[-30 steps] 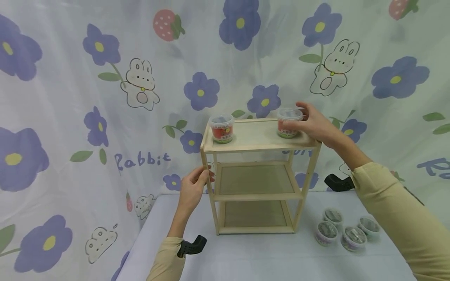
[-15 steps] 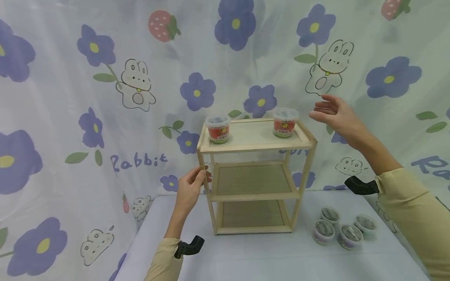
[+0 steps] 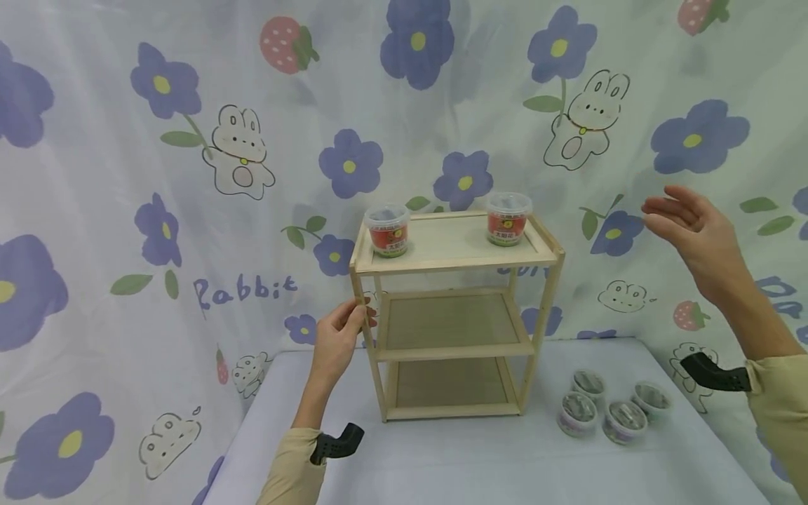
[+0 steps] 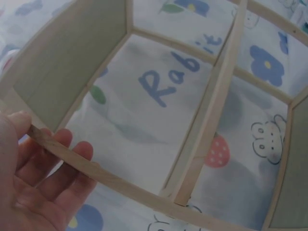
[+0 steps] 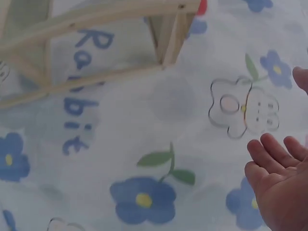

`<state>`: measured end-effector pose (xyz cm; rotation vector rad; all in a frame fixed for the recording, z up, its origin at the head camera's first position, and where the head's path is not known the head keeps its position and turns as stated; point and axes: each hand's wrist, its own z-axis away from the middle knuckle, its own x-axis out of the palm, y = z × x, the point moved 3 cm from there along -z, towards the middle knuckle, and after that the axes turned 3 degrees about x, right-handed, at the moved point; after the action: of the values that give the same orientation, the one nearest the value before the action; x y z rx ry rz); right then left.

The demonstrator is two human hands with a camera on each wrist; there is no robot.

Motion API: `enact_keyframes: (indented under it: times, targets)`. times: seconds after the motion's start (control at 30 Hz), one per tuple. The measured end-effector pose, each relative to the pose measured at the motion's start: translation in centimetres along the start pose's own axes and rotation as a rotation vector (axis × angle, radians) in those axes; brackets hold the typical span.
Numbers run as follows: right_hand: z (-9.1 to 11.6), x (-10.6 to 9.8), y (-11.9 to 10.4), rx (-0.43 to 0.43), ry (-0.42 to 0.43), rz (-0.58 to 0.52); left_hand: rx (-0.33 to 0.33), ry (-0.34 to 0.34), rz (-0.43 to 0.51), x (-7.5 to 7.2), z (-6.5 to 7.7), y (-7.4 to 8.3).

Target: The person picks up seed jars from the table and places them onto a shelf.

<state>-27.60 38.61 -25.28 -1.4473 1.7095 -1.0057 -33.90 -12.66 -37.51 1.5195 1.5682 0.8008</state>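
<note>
A three-tier wooden shelf [image 3: 442, 264] stands on the white-covered table. My left hand [image 3: 334, 345] holds its front left post [image 4: 130, 190], thumb on one side and fingers bent behind it. Two clear-lidded plastic tubs with red and green labels sit upright on the top tier: the left tub [image 3: 388, 238] by the left edge, the right tub [image 3: 506, 226] near the right edge. Away to the right of the shelf, my right hand [image 3: 702, 242] is raised in the air with nothing in it; its relaxed fingers show in the right wrist view.
Several lidded tubs with grey contents stand on the table right of the shelf, among them a front tub [image 3: 625, 423] and a rear tub [image 3: 588, 383]. Behind everything hangs a curtain [image 3: 189, 280] printed with flowers and rabbits. The table [image 3: 454, 463] extends in front of the shelf.
My right hand has let go of the right tub on the top tier and moved away to the right. The left hand keeps its grip on the post. The view has shifted slightly.
</note>
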Motion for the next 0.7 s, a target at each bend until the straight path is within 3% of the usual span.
enact_keyframes:
  times: [0.13,0.23,0.37,0.47,0.6,0.7]
  targets:
    - [2.2,-2.4,1.9,-0.035,0.082,0.068,0.016,0.006,-0.014,0.0,0.1,0.0]
    - [4.4,-3.9,3.8,-0.035,0.145,0.193,0.023,0.004,-0.020,0.0,0.1,0.1]
    - [7.8,-5.5,7.3,0.017,0.141,0.337,0.014,0.000,-0.016,0.1,0.1,0.0]
    - [10.7,-6.3,10.2,0.068,0.099,0.290,-0.002,-0.007,-0.009,0.1,0.0,0.0]
    - [14.0,-6.8,14.0,0.159,0.075,0.150,-0.017,-0.017,-0.012,0.1,-0.1,0.0]
    - [15.8,-6.8,16.4,0.249,0.053,0.124,-0.018,-0.018,-0.014,0.0,-0.1,0.0]
